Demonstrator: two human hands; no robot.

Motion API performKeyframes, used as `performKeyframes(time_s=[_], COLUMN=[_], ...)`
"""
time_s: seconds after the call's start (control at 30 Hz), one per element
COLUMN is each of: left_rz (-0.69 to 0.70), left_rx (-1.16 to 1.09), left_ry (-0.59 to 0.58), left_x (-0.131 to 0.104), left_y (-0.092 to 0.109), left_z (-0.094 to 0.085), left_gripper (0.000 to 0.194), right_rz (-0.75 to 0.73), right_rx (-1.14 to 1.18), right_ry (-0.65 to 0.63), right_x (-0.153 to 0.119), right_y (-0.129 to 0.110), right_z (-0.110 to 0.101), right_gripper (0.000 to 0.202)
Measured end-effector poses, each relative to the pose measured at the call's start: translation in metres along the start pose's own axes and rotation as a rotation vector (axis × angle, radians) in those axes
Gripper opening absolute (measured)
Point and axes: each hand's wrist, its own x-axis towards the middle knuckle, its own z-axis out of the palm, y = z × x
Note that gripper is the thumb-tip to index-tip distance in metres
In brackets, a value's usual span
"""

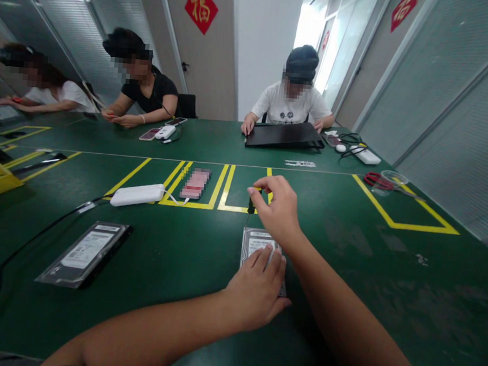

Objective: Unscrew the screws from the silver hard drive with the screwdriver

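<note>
- Head view: a hard drive (256,242) lies label-up on a green table (177,262), between five and six o'clock from the picture's middle, partly covered.
- The left hand (256,289) rests across the drive, fingers extended over its face rather than gripping.
- The right hand (279,206) pinches a slim screwdriver (251,206) by its yellow-topped dark handle; the shaft points down toward the drive's eleven o'clock corner. Whether the tip touches is too small to tell.
- From that drive, a second hard drive (86,254) lies well apart at nine o'clock; a white charger block (137,195) sits toward ten.
- Handling, as a judgement: the drive is probably dense, rigid, smooth enough to slide, and sensitive to knocks; its side edges offer the safest hold.
</note>
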Motion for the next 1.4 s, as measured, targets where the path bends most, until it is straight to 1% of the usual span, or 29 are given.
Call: performKeyframes(time_s=[0.13, 0.47, 0.67, 0.93, 1.13, 1.4], left_rz=[0.004, 0.015, 0.008, -0.001, -0.008, -0.024], left_rx=[-0.010, 0.008, 0.016, 0.020, 0.022, 0.043], left_ry=[-0.001, -0.014, -0.016, -0.017, -0.011, 0.011], left_x=[-0.0001, 0.0007, 0.0006, 0.0002, 0.0002, -0.0001], left_y=[-0.0015, -0.0015, -0.0009, -0.0006, 0.0004, 0.0023], left_z=[-0.0008, -0.0035, -0.0006, 0.0010, -0.0001, 0.0047], left_gripper=[0.078, 0.070, 0.068, 0.071, 0.071, 0.072], right_rz=[-0.007, -0.005, -0.007, -0.017, -0.032, -0.018], right_rx=[-0.009, 0.002, 0.011, 0.001, 0.005, -0.010], right_ry=[0.002, -0.022, -0.037, -0.042, -0.068, -0.095], right_x=[0.0000, 0.0000, 0.0008, 0.0010, 0.0019, 0.0032], right_y=[0.0005, -0.0012, -0.0030, -0.0010, -0.0041, -0.0035], right_z=[0.0004, -0.0014, -0.0015, -0.0012, -0.0030, -0.0040], right_gripper=[0.004, 0.006, 0.005, 0.004, 0.005, 0.007])
